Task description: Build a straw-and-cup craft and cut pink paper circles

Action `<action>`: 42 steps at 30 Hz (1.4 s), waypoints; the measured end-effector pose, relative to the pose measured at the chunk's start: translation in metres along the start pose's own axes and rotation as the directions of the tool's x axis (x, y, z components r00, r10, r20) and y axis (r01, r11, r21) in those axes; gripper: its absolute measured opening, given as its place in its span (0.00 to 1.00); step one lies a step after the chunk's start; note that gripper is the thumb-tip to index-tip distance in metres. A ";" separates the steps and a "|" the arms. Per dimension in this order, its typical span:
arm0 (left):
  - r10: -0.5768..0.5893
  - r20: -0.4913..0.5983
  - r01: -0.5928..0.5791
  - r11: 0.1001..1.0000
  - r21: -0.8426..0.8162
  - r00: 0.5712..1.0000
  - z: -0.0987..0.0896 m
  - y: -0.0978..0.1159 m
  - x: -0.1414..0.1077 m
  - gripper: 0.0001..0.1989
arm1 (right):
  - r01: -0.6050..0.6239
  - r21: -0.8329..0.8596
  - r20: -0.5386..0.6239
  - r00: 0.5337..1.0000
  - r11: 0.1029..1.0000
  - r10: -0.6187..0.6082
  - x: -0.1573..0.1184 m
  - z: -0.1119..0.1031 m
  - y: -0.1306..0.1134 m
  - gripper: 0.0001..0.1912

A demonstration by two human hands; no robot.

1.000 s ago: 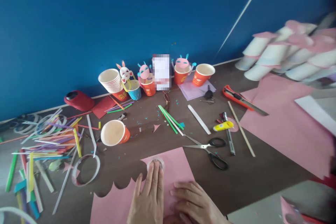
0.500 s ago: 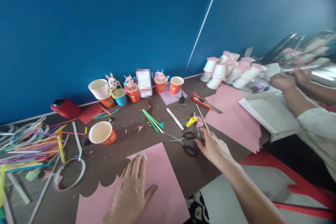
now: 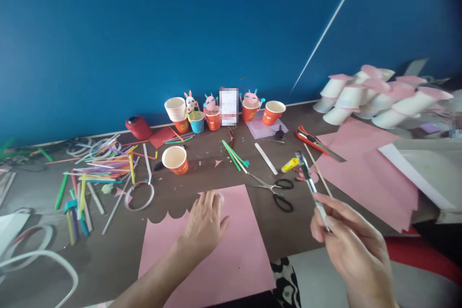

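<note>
A sheet of pink paper (image 3: 238,250) with a scalloped cut along its upper left edge lies in front of me. My left hand (image 3: 205,219) rests on it, fingers extended and thumb apart. A small pale round object (image 3: 221,198) peeks out at those fingertips, mostly hidden. Raised over the table at the right, my right hand (image 3: 355,238) grips a pen (image 3: 311,183) with a clear barrel and black end, pointing up and left. Black-handled scissors (image 3: 276,187) lie between the hands, blades partly spread. Beyond the pen are a yellow tube-like item (image 3: 289,165) and a thin wooden stick (image 3: 317,171).
An orange utility knife (image 3: 312,140) lies by more pink sheets (image 3: 364,168). Cups with pink tops (image 3: 361,91) cluster at the back right. A paper cup (image 3: 175,160), coloured strips (image 3: 104,163) and a tape roll (image 3: 139,196) are on the left. A blue wall (image 3: 216,24) bounds the table.
My right hand has picked up the pen from beside the scissors and lifted it toward me. My left hand stays on the pink paper. The view has turned left.
</note>
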State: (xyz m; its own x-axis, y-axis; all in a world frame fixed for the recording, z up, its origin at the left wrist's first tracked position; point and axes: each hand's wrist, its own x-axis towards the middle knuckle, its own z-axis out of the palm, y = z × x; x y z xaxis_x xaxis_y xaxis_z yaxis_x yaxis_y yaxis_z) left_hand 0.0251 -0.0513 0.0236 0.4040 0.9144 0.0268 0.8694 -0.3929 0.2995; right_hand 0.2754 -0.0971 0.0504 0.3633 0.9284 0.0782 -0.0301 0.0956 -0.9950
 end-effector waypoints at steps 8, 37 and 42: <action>0.036 -0.143 -0.045 0.997 -0.060 0.989 -0.002 -0.002 -0.009 0.11 | -0.300 0.286 0.406 0.898 0.910 0.168 -0.002 0.034 -0.010 0.12; 0.271 0.146 -0.213 0.923 -0.321 0.952 -0.056 -0.004 -0.055 0.07 | -0.221 0.068 0.586 0.798 0.973 0.140 -0.047 0.102 0.003 0.12; 0.220 0.188 -0.167 0.950 -0.262 0.957 -0.047 -0.019 -0.060 0.08 | -0.168 0.148 0.279 0.952 0.975 0.121 -0.020 0.095 -0.010 0.13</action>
State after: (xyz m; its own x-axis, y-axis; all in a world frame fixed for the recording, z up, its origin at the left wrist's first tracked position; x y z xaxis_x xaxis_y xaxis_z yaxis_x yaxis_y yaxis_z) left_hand -0.0294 -0.0945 0.0606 0.6316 0.7704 -0.0873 0.6843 -0.5009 0.5300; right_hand 0.1804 -0.0826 0.0645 0.0823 0.9962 -0.0287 -0.2284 -0.0092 -0.9735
